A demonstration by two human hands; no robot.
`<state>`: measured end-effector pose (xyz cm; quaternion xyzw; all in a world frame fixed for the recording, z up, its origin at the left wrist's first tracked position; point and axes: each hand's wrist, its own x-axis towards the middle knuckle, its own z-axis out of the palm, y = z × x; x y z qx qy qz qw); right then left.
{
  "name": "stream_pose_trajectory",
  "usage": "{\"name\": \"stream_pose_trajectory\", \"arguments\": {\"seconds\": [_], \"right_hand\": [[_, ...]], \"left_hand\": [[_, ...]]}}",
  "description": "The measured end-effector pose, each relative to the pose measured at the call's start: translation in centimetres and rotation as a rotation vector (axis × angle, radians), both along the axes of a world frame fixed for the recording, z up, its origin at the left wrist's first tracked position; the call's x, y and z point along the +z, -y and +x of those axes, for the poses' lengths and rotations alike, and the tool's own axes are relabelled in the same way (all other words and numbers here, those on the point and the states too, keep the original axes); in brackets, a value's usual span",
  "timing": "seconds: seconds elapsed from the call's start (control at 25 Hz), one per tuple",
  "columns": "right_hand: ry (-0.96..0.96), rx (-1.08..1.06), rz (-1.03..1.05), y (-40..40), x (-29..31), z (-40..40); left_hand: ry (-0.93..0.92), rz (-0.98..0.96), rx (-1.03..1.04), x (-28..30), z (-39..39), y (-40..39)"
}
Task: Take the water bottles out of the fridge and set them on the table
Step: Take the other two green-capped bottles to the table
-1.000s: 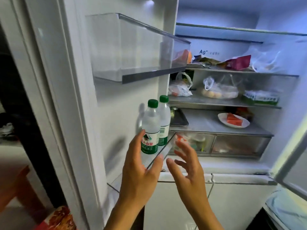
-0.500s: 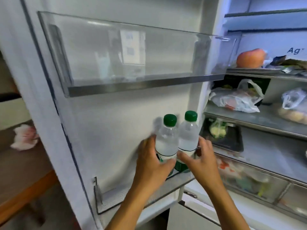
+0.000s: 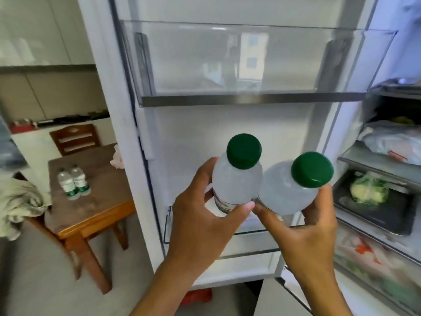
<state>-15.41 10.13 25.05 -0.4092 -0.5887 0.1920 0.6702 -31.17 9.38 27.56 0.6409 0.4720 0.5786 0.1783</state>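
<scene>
Head view: a clear plastic bottle [image 3: 237, 179] is gripped by the left hand [image 3: 200, 222] and another [image 3: 289, 190] by the right hand [image 3: 312, 229], bottles touching, before the fridge door [image 3: 227, 133]. Both round caps are smooth and green. Two more bottles [image 3: 74, 182] are seen on the wooden bench [image 3: 102, 201], far left of the hands.

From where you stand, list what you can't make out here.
- Lower half of the left bottle: covered by the left hand; head view.
- Label of the right bottle: tipped toward the camera, with the right hand below.
- Print on the two bottles on the table: too small.
- Drawer contents at lower right: blurred.
- Fridge shelves: cut off by the right edge.
</scene>
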Motion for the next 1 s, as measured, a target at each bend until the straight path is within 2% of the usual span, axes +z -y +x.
{"name": "stream_pose_trajectory", "arguments": {"seconds": [0.2, 0.4, 0.72, 1.0], "right_hand": [[-0.026, 0.173, 0.029, 3.8, 2.1, -6.6], [0.069, 0.333, -0.035, 6.4, -1.1, -18.6], [0.167, 0.570, -0.232, 7.6, -8.1, -38.9], [0.150, 0.666, -0.426, 4.5, -13.4, -50.8]], "left_hand": [[-0.026, 0.016, 0.097, 2.0, -6.8, 7.2], [0.124, -0.099, 0.202, 0.0, -19.0, 12.1], [0.251, -0.214, 0.314, -7.4, -38.8, 14.0], [0.336, -0.353, 0.372, -13.7, -50.5, 11.0]]}}
